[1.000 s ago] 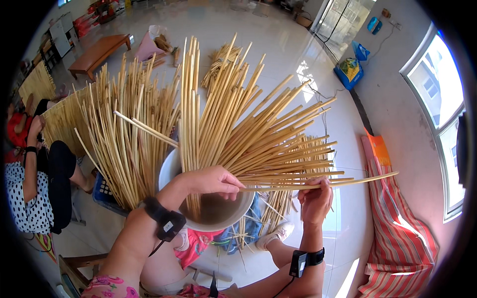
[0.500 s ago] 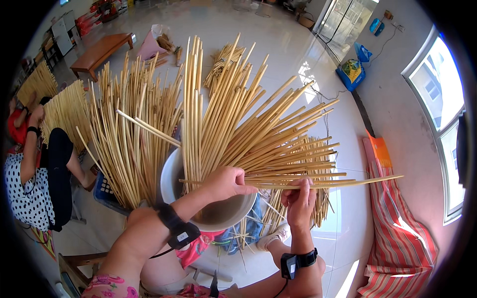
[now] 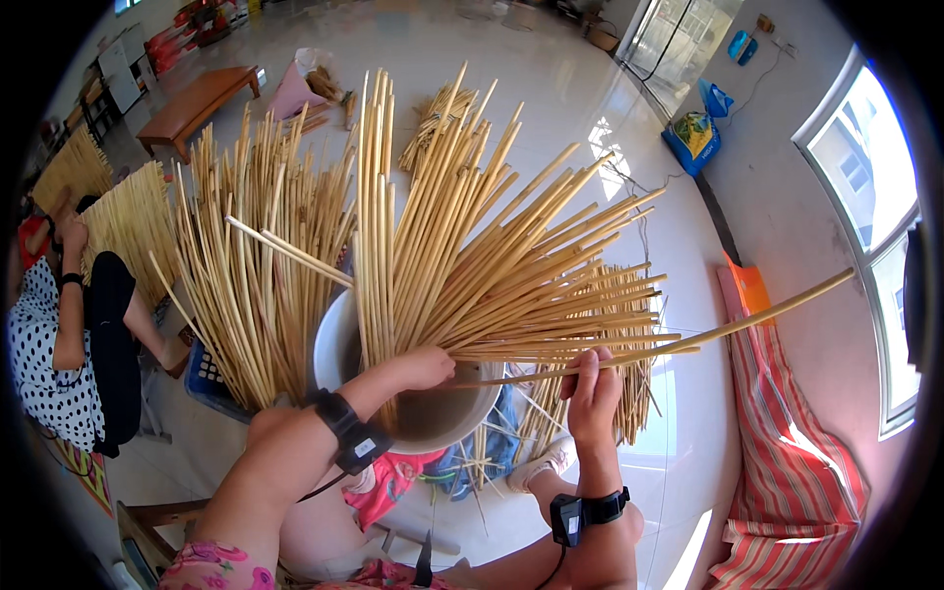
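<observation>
My right hand [image 3: 594, 395] is closed around a long straw-coloured stalk [image 3: 757, 317]. The stalk slants up to the right, its far end reaching out before the window wall. Its near end lies below my left hand [image 3: 425, 368], over the bucket's right rim. My left hand has its fingers curled at the foot of a fanned bunch of stalks [image 3: 462, 246]; whatever it may grip is hidden. The bunch stands in a pale round bucket [image 3: 334, 339] between my knees, leaning up and to the right.
Left of the bucket, more stalks [image 3: 261, 256] stand in a blue crate [image 3: 211, 379]. A person [image 3: 69, 334] sits at far left beside woven stalk mats [image 3: 133, 216]. Further stalks [image 3: 629, 393] lie on the floor to the right. A brown bench [image 3: 202, 103] stands behind; striped cloth [image 3: 787, 462] hangs right.
The stalk in my right hand has shifted right and its far end has swung upward. My left hand has moved left, away from my right hand, its thumb no longer stretched along the stalk.
</observation>
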{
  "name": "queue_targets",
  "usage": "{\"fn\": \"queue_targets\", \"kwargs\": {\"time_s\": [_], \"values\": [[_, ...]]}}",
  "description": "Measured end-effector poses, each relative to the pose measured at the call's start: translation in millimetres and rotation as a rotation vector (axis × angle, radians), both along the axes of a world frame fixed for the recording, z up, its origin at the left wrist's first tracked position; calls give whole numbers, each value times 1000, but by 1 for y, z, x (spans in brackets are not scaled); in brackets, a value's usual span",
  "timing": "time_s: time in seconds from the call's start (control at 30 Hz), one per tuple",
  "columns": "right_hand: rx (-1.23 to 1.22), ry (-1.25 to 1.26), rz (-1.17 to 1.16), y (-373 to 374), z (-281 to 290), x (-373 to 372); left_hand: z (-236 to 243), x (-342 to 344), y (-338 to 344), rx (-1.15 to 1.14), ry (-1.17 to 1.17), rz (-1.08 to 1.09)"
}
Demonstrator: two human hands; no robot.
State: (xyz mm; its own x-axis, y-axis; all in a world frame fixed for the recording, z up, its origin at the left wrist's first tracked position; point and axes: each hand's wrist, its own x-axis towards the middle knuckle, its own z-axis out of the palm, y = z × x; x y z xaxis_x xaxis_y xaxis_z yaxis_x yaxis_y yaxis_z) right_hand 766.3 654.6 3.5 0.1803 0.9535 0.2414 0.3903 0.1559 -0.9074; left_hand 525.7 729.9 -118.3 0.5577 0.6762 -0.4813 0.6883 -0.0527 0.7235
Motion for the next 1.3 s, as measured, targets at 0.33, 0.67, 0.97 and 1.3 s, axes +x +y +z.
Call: {"fn": "queue_targets", "kwargs": {"time_s": [0.33,0.67,0.97,1.3], "values": [[-96,-192,114,-5,3,-13,-101,-2,-17,-66,238,75],[-246,-200,263,0,-7,-16,-27,12,-12,-333,-362,306],[-88,214,140,0,6,-5,57,29,-28,142,-626,-8],[15,521,-192,-4,28,36,94,-7,-9,-340,-571,-199]]}}
